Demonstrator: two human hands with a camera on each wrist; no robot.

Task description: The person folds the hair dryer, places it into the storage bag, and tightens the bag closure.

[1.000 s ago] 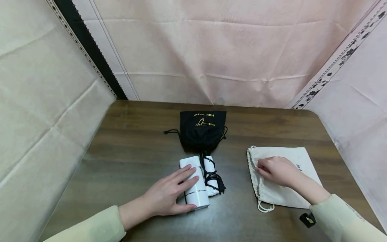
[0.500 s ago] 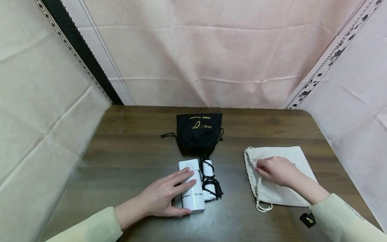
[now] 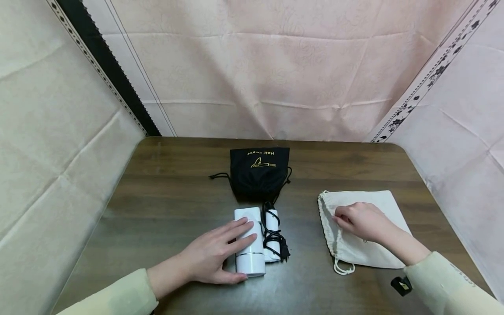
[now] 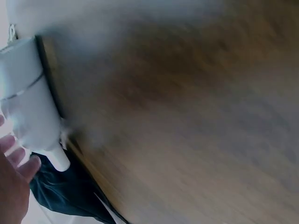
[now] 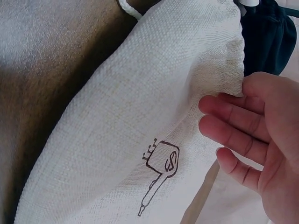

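A black pouch [image 3: 259, 175] with gold print lies just beyond the white hair dryer [image 3: 252, 264], about mid-bench, with a drawstring trailing at either side. A looped black cord [image 3: 275, 237] lies over the dryer's folded handle [image 3: 271, 224], on the side facing the white bag [image 3: 356, 254]. That bag lies flat, well apart, to the right on the bench [image 3: 181, 175]; pale cloth [image 3: 275, 65] rises behind.

Compared with one second ago, the dryer sits straighter; its near end then slanted rightward. The left thumb, then over that end, is now at its left edge.

The dryer's long axis runs away from the person, its far end towards the pouch, the handle alongside.

The left hand [image 3: 220, 254] rests on the dryer, fingers spread; the right hand [image 3: 362, 221] pinches the bag's edge between thumb and fingers.
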